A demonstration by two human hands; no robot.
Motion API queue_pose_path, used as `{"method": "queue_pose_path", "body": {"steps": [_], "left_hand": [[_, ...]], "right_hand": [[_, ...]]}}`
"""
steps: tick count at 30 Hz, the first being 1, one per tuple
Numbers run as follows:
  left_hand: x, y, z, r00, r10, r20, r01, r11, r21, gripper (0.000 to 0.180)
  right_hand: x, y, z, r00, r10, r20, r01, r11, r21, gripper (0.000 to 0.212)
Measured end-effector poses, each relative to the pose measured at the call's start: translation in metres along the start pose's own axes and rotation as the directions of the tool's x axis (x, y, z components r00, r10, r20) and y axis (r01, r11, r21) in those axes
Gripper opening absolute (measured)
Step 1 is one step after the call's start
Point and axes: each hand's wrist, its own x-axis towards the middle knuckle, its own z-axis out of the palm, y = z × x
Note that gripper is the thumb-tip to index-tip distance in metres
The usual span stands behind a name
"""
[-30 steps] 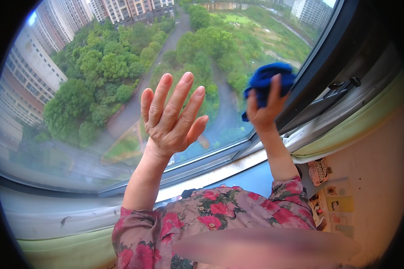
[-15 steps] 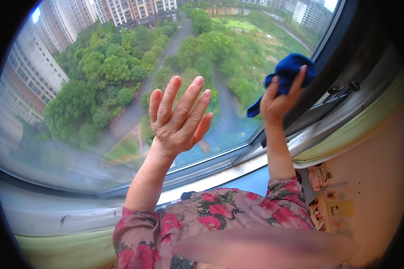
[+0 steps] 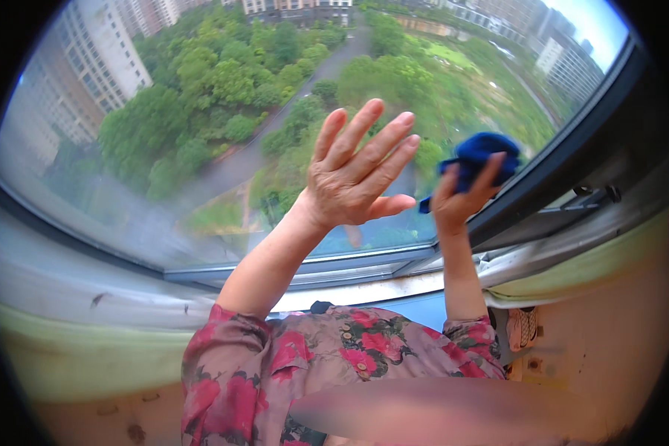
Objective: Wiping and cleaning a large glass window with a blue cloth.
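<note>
My left hand (image 3: 357, 175) is raised before the large window pane (image 3: 193, 223), its fingers stretched out and nothing in it. Whether its palm rests on the glass I cannot tell. Up and to the right, my right hand (image 3: 461, 201) holds a bunched dark blue cloth (image 3: 486, 157) against or just before the pane, near the dark window frame (image 3: 565, 160). The cloth and fingers are slightly blurred, and its loose corner hangs on the left.
A window handle (image 3: 609, 193) sticks out on the right frame. Pale green curtains (image 3: 89, 349) (image 3: 572, 264) hang at both sides. A white sill (image 3: 349, 291) runs below the glass. A patterned shoe (image 3: 522, 328) lies at lower right. Trees and buildings are outside.
My left hand has moved right and slightly up, closer to the right hand. The right hand with the cloth has shifted a little down. The whole view has turned somewhat.
</note>
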Motion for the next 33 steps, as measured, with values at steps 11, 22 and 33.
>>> {"method": "queue_pose_path", "body": {"steps": [11, 22, 33], "left_hand": [[-0.044, 0.019, -0.002, 0.995, 0.019, 0.100, -0.004, 0.988, -0.152, 0.046], [-0.140, 0.021, -0.004, 0.997, -0.011, 0.080, 0.024, 0.986, -0.164, 0.057], [-0.155, 0.014, 0.044, 0.978, 0.016, -0.207, -0.047, 0.988, -0.145, 0.051]], "right_hand": [[-0.012, 0.029, -0.003, 0.980, -0.188, 0.072, 0.178, 0.977, 0.121, 0.060], [-0.047, -0.086, 0.016, 0.859, -0.447, 0.249, 0.373, 0.880, 0.293, 0.037], [-0.041, -0.091, 0.003, 0.798, -0.473, 0.373, 0.180, 0.778, 0.602, 0.052]]}}
